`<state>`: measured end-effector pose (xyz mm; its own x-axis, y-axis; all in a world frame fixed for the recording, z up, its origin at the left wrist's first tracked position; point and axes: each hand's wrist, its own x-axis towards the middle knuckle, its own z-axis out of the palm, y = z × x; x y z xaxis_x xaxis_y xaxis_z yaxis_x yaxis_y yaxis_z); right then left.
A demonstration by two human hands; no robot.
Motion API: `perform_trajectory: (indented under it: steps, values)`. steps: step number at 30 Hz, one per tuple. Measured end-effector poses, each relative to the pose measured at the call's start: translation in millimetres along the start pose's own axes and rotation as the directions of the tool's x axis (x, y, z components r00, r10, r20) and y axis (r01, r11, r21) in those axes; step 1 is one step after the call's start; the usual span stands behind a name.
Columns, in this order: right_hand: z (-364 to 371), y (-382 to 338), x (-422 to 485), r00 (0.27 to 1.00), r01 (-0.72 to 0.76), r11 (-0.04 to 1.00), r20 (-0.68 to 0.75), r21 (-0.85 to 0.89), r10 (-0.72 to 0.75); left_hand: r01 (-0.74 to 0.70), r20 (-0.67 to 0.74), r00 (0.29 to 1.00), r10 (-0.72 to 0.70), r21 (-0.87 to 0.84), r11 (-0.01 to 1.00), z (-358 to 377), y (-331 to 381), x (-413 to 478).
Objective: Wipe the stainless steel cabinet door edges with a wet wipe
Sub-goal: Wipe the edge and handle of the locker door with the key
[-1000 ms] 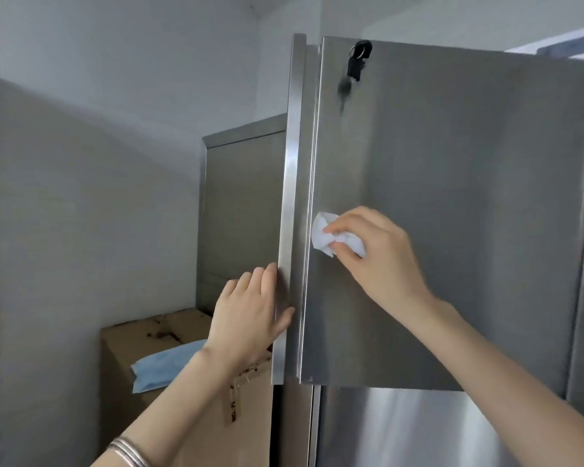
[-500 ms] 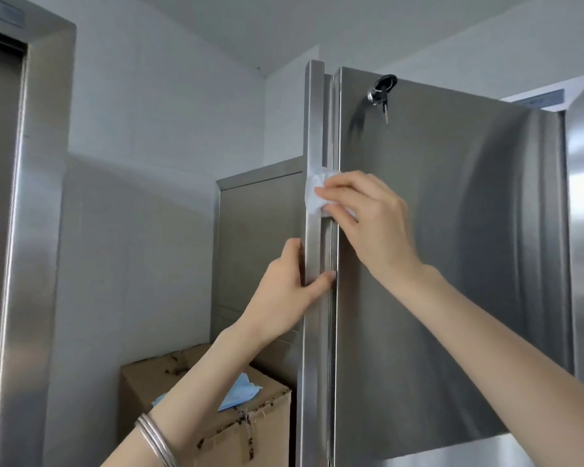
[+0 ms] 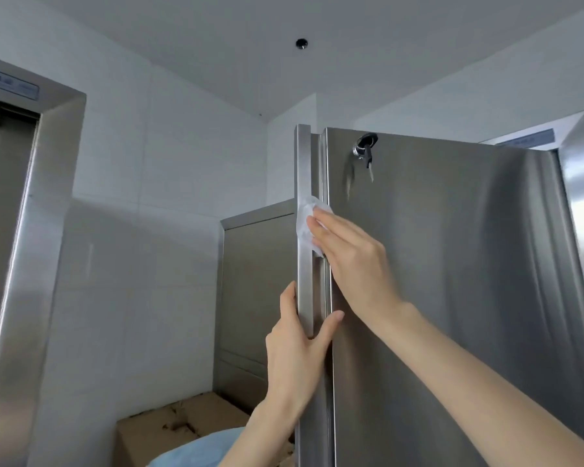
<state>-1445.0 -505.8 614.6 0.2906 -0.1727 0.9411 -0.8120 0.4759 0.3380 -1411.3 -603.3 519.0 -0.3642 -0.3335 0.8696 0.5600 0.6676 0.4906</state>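
Note:
An open stainless steel cabinet door (image 3: 452,264) fills the right half of the view, its narrow left edge (image 3: 304,163) facing me. My right hand (image 3: 351,261) presses a white wet wipe (image 3: 305,224) against that edge with straight fingers, about a third of the way down from the door's top. Lower down, my left hand (image 3: 297,348) grips the same edge, thumb on the front face and fingers behind it. A key hangs in the lock (image 3: 366,150) near the door's top.
A second steel cabinet (image 3: 257,291) stands behind the door. A cardboard box (image 3: 169,429) with a blue cloth (image 3: 196,449) on it sits low in the corner. A steel elevator frame (image 3: 24,264) lines the left side. White tiled walls surround the corner.
My right hand carried the wipe from the door's face onto its left edge, and its fingers straightened. My left hand kept its hold on the edge. The view tilted upward.

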Motion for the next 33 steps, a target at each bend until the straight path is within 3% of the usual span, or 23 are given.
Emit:
perform_trajectory:
  steps: [3,6,11,13,16,20,24,26,29,33]
  values:
    - [0,7,20,0.997,0.063,0.995,0.045,-0.082,-0.059,0.002,0.005,1.000,-0.002,-0.014,1.000,3,-8,0]
    - [0,15,66,0.992,-0.034,0.995,0.119,-0.098,0.046,0.020,0.008,1.000,-0.019,-0.058,0.998,5,-12,1]
    - [7,5,49,1.000,0.000,0.989,-0.018,-0.148,-0.003,-0.033,-0.031,0.999,0.032,-0.036,0.999,6,-16,1]
    - [7,5,40,0.999,0.044,0.985,0.013,-0.167,-0.043,-0.050,-0.045,0.998,0.049,-0.039,0.998,7,-16,1]
    - [4,15,81,0.979,-0.044,0.965,0.181,-0.259,0.094,-0.070,-0.037,0.997,0.069,-0.037,0.997,10,-21,3]
    - [8,20,120,0.963,-0.121,0.911,0.177,-0.394,0.204,-0.081,-0.057,0.995,0.077,-0.073,0.994,9,-23,3]
    - [4,3,59,0.998,-0.029,0.969,0.038,-0.244,0.040,-0.081,-0.067,0.995,0.078,-0.045,0.996,9,-20,2]
    - [4,5,49,0.999,0.027,0.975,0.049,-0.222,-0.017,-0.077,-0.057,0.996,0.075,-0.026,0.997,11,-21,2]
    - [11,20,83,0.975,-0.030,0.947,0.200,-0.320,0.098,-0.066,-0.043,0.997,0.065,-0.027,0.997,11,-25,4]
    - [15,24,103,0.976,-0.089,0.933,0.158,-0.349,0.152,-0.084,-0.063,0.995,0.082,-0.029,0.996,11,-26,3]
